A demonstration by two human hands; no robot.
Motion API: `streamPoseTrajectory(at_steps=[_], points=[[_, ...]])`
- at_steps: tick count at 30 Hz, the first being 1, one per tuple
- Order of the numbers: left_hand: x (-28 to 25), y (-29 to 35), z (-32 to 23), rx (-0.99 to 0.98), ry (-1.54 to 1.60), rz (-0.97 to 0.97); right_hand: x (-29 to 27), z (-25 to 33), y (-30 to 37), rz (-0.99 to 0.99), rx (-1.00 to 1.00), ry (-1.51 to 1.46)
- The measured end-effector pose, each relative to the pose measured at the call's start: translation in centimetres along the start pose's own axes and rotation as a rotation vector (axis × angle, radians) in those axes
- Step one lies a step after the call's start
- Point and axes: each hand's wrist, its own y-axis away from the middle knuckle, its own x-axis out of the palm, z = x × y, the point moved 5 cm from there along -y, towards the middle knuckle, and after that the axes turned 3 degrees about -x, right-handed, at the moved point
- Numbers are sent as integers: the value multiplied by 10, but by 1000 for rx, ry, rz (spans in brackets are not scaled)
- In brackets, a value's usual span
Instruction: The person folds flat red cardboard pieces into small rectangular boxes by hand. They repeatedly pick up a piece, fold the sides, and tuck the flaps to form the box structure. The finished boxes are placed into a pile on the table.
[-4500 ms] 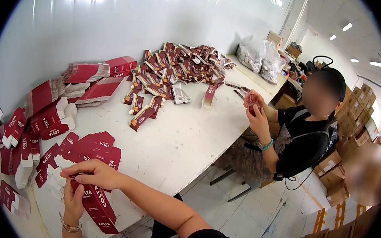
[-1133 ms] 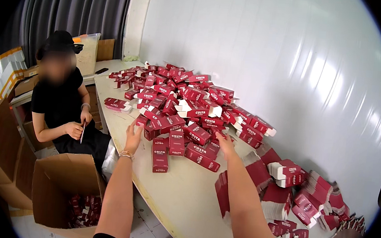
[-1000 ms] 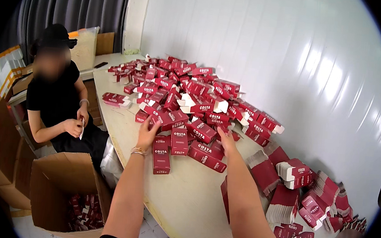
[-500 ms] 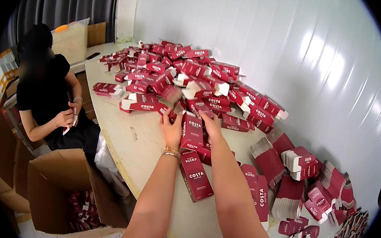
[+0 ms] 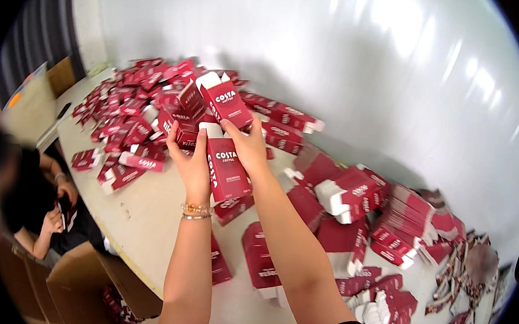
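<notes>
In the middle, over the table, my right hand (image 5: 247,141) is closed on a small red carton (image 5: 226,101) with white flaps standing open at its top. My left hand (image 5: 191,167) has its thumb and index finger on either side of another red carton (image 5: 186,137) at the near edge of the pile; its other fingers are hidden. A third red carton (image 5: 229,172) with a raised white flap stands between my wrists, and part of it is covered by my right hand. Below it more red cartons (image 5: 220,262) lie partly behind my forearms.
A heap of red cartons (image 5: 127,100) spreads across the table (image 5: 136,222) at the back left. Stacks of flat red carton blanks (image 5: 411,213) and small sachets (image 5: 452,274) lie right. At left sits a co-worker (image 5: 31,199), near a cardboard box (image 5: 89,276).
The view has swung to the right. My right hand has come up with an open-flapped carton, and my left hand has moved to the carton at the pile's edge.
</notes>
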Motion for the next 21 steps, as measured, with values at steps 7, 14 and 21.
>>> streamPoseTrajectory(at_steps=[7, 14, 21], points=[[218, 211, -29, -245, 182, 521, -292, 150, 99, -483, -122, 101], [384, 551, -48, -382, 222, 975, -600, 274, 327, -1038, 126, 649], [480, 741, -44, -396, -287, 1461, -886, 310, 489, -1125, 233, 1078]])
